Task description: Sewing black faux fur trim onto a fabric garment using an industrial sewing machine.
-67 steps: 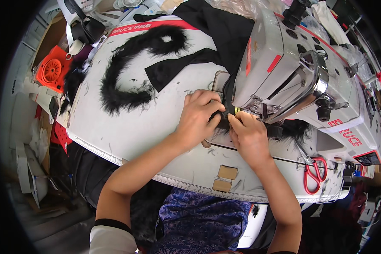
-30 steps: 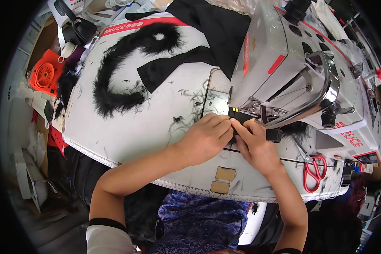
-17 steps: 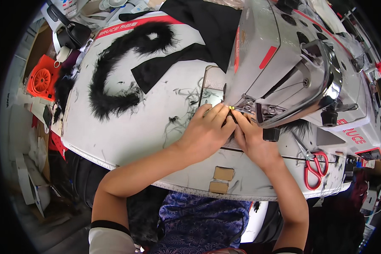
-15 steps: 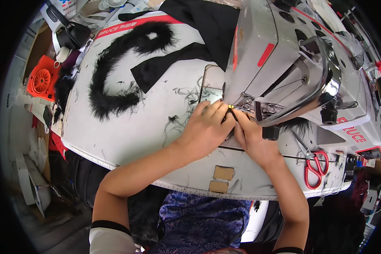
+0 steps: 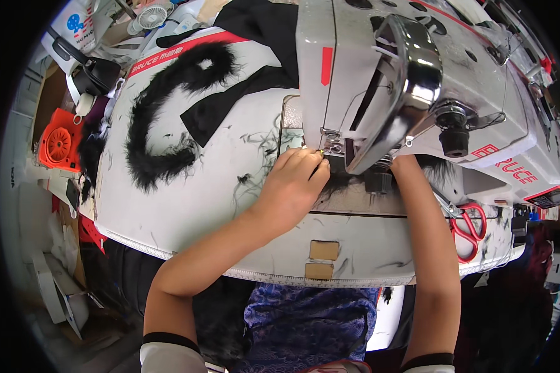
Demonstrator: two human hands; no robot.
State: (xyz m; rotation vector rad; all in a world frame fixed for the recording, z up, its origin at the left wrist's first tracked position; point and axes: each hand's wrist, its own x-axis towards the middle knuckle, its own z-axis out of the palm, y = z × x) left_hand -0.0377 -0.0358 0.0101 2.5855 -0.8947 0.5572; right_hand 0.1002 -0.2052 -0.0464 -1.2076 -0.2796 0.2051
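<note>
1. Resting its fingertips by the needle, the left hand has its fingers bent and close together on the left end of some black cloth; whether they pinch it or only press it, I cannot tell.
2. The cloth lies under the head of the sewing machine, set back from the near edge of the table.
3. From the left fingertips it leads right, its long axis seemingly along that near edge, though the machine covers much of it. Black fur fringes its near side.
4. The right hand is to the right, mostly behind the machine head; its grip cannot be told. The left is nearer the needle.
5. A curved fur strip lies toward the far left corner; a black panel crosses the far edge.
6. Scissors lie toward the near right corner, just beside the right forearm.
</note>
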